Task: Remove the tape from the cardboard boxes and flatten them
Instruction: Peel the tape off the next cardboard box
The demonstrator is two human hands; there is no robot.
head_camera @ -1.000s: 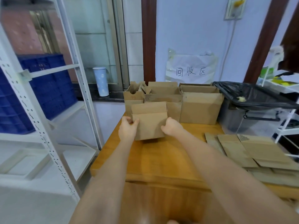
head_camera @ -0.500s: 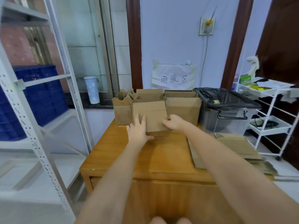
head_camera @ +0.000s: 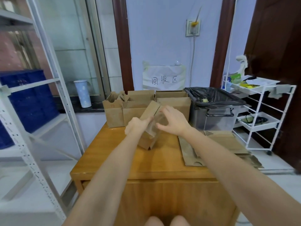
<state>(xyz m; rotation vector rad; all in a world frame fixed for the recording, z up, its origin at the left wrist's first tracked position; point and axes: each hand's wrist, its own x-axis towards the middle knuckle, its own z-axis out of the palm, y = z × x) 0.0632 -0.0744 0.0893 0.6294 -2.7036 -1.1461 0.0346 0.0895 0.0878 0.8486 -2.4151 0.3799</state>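
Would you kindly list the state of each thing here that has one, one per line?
Box in hand: tilted, one end on the table, not flattened.
Left hand: grips that box.
Right hand: fingers spread at the box's top; grip unclear.
Boxes at the back: upright, unflattened.
Flattened cardboard: stacked flat.
Bin: open, black-lined.

Storeroom recycling corner, metal shelving (head_camera: 48, 66), blue crates (head_camera: 31, 98), lined bin (head_camera: 215, 101)
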